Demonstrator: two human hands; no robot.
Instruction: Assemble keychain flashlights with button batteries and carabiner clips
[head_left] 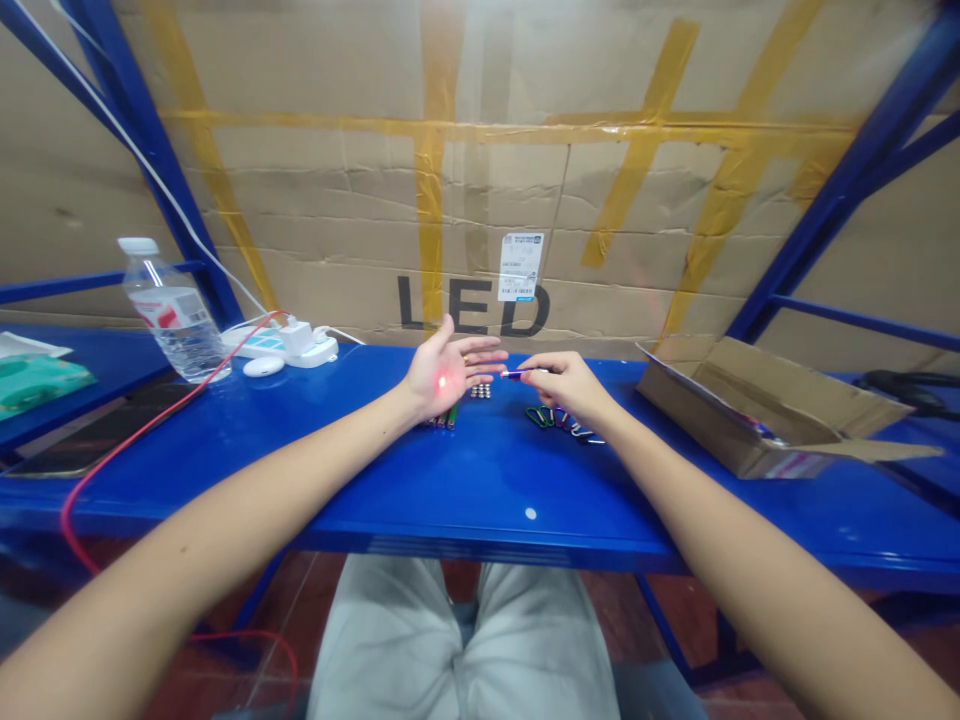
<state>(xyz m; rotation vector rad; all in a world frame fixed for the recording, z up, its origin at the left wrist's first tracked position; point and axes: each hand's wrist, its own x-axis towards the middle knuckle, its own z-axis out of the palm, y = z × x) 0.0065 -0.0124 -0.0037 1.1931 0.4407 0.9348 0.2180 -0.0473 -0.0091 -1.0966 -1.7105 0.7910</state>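
My left hand (444, 368) is open, palm turned up and fingers stretched toward the right. A bright red light spot shines on its palm. In my right hand (564, 385) is a small purple laser pointer (513, 375), pinched between the fingers and aimed at the left palm. Under my right hand lie several coloured carabiners (547, 417) on the blue table (480, 480). Several small silver button cells (481, 391) sit in rows between the hands. Slim green and reddish tubes (452, 416) lie partly hidden beneath my left hand.
An open cardboard box (739, 410) stands on the right. To the left are a water bottle (171, 312), a power strip (319, 350) with a white charger, a dark phone (97, 430) and a red cable (142, 435). A large carton (337, 220) closes off the back.
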